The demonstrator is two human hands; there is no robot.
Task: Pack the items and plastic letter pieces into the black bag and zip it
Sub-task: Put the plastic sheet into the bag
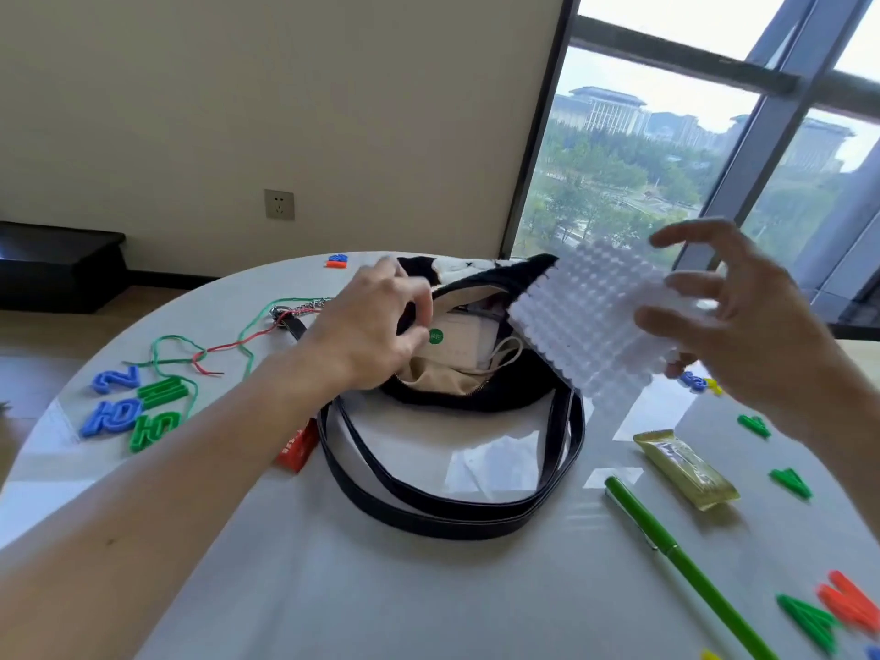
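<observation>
Meanwhile, the left hand point(376, 326) pinched the open black fabric bag's point(500, 388) rim; right hand point(752, 326), fingers splayed, gripped a white studded plastic board point(590, 321) beside it.

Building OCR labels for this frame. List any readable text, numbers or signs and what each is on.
Blue letter piece: reads "Z" or "N", depending on orientation.
Other blue and green letter pieces: shapes visible, characters not readable with confidence.
Green round sticker on the pale packet inside the black bag: white mark, too small to read.
Red box: white print, blurred.
Gold snack wrapper: print illegible.
</observation>
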